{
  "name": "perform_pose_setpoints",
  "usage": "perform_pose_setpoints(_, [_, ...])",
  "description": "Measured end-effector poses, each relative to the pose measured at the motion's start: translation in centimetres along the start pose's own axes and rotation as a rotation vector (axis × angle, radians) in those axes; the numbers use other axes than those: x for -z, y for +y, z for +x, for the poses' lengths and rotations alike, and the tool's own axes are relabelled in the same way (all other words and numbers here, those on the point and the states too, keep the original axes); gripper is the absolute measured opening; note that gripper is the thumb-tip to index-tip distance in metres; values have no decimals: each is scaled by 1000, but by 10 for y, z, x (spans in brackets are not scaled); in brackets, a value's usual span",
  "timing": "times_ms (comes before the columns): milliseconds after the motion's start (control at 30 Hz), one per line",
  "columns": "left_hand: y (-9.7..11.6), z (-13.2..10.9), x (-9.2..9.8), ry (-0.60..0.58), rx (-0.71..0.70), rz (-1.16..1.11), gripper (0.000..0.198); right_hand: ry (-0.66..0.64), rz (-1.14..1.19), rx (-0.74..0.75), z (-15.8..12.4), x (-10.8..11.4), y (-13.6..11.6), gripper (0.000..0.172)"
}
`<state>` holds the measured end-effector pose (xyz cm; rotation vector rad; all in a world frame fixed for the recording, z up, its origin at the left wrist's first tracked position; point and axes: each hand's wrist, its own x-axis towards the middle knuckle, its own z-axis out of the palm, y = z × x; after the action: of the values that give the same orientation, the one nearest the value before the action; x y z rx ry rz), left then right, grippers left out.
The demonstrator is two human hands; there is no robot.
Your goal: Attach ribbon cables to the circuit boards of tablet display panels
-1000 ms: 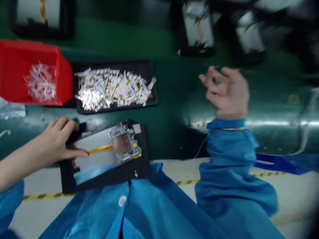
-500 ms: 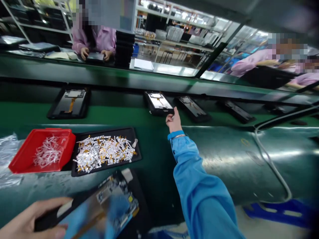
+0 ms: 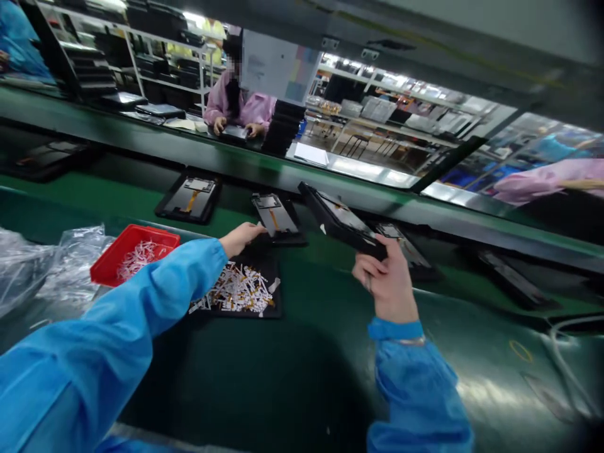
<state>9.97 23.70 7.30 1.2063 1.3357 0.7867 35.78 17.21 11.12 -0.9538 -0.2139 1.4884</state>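
Note:
My right hand (image 3: 389,277) grips the near end of a black tray (image 3: 372,245), its thumb on top. The tray is lifted and tilted, with an opened tablet (image 3: 346,217) in it. My left hand (image 3: 243,239) reaches to the belt, its fingers closed at the near left corner of another opened tablet (image 3: 271,217), silver with an orange flex cable, in a black tray. Below my left hand, a shallow black tray (image 3: 278,311) holds a heap of small white and orange strips, partly hidden by my sleeve.
More opened tablets in trays lie along the green belt, one to the left (image 3: 191,198) and others to the right. A red bin (image 3: 106,267) of white scraps stands beside clear plastic bags (image 3: 70,264). A person in pink (image 3: 240,110) works across the line. A pale cable (image 3: 566,365) hangs at right.
My right hand has raised the tray from the belt. My left hand has moved from the lower left, where it held a tablet with a circuit board, up to the belt. The view has shifted.

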Motion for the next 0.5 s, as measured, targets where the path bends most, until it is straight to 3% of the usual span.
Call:
perform_pose_setpoints(133, [14,-41,-15,-115,-55,-147,53,-60,-197,210,-54,-6,34,38])
perform_pose_setpoints(233, [18,-75,-5,-174,-35,-167,74,-233,-490,399,-95,-10,72,47])
perform_pose_setpoints(300, [10,-92,14,-154,16,-123,76,-550,-798,462,-118,-12,89,38])
perform_pose_setpoints(367, [-3,-108,41,-87,62,-42,74,-930,-1140,398,-129,-13,96,33])
perform_pose_setpoints(400, [-11,-116,56,-46,71,9,73,-1041,-1275,374,-128,-12,97,28])
perform_pose_setpoints(433, [-19,-126,72,0,70,68,71,-1074,-1374,392,-123,-11,97,21])
perform_pose_setpoints(500, [-33,-145,100,60,46,191,64,-928,-1487,522,-101,-10,98,11])
